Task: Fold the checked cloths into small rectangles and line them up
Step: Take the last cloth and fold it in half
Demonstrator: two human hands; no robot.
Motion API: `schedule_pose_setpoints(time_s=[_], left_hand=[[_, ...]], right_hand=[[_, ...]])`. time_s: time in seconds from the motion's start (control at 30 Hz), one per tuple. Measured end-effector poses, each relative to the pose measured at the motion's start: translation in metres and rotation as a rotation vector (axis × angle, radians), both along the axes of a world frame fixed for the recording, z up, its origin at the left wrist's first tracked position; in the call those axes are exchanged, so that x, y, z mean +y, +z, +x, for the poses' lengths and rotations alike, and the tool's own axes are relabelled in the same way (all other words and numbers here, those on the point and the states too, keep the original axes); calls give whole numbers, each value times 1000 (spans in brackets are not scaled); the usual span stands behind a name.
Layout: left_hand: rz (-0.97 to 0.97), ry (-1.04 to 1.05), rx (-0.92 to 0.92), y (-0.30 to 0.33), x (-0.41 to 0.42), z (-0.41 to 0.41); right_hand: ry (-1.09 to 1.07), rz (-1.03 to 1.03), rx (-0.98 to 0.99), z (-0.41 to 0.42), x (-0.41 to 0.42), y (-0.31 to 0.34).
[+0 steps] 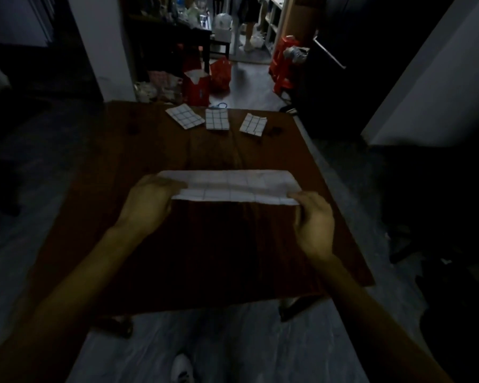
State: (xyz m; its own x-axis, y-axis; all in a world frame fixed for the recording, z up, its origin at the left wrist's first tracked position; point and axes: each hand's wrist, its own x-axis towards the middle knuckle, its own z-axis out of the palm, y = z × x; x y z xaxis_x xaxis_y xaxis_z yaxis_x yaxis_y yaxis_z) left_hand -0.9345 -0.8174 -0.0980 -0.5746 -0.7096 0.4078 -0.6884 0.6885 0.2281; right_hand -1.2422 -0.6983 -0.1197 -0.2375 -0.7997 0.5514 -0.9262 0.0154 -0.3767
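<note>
Dark wooden table: bare across the near half, all work confined to the middle and far edge.

Checked cloth in hand: at table centre, already doubled into a long narrow strip running 9 to 3 o'clock. Thin, light, limp fabric, judged from the soft creases; no stiffness to hold a fold unaided, some tendency to slide on the smooth top. Best gripped at the two short ends, layers pinched together so the edges stay aligned; one end then carried over to the other.

Left hand: at the strip's 9 o'clock end, fingers closed on the near corner.

Right hand: at the 3 o'clock end, thumb and fingers pinched on the near corner; image blurred, exact contact not fully resolved.

Finished folded cloths at 12 o'clock, near the far edge, lying flat, apart from one another in a loose row: left one skewed, middle one roughly square to the edge, right one skewed. Row not yet straight.
</note>
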Motion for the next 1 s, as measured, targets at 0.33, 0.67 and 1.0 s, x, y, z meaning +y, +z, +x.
schedule_pose_setpoints(time_s=[0.33, 0.67, 1.0], left_hand=[[366, 162, -326, -57, 127, -2], [474, 243, -456, -74, 162, -6], [529, 333, -425, -108, 68, 1]], right_hand=[[69, 184, -109, -3, 107, -94], [102, 353, -111, -5, 120, -109], [99, 412, -152, -5, 22, -129]])
